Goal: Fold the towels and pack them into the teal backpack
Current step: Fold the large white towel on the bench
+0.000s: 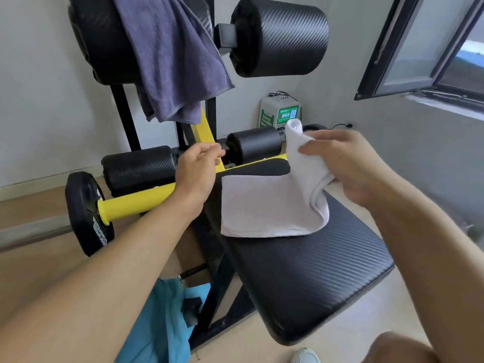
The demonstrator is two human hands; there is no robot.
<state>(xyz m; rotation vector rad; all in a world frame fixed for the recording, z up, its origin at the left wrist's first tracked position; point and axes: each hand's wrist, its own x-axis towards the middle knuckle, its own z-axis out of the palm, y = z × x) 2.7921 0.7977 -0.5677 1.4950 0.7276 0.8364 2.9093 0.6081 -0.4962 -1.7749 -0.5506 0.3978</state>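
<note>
A white towel [262, 205] lies partly folded on the black padded seat [309, 279] of a gym machine. My right hand [348, 166] grips the towel's right end and lifts it off the seat. To the left of the towel, my left hand [199, 166] hovers with fingers loosely curled and holds nothing. A grey-purple towel [172, 56] hangs over the machine's upper pad. The teal backpack [162, 323] sits on the floor below the seat, left of it, partly behind my left forearm.
Black foam rollers [280, 38] and a yellow frame bar [136, 203] with a black weight plate [86, 213] stand around the seat. A white and green box [279, 113] sits by the wall. An open window [424, 48] is at the right. A white shoe [305, 356] shows at the bottom.
</note>
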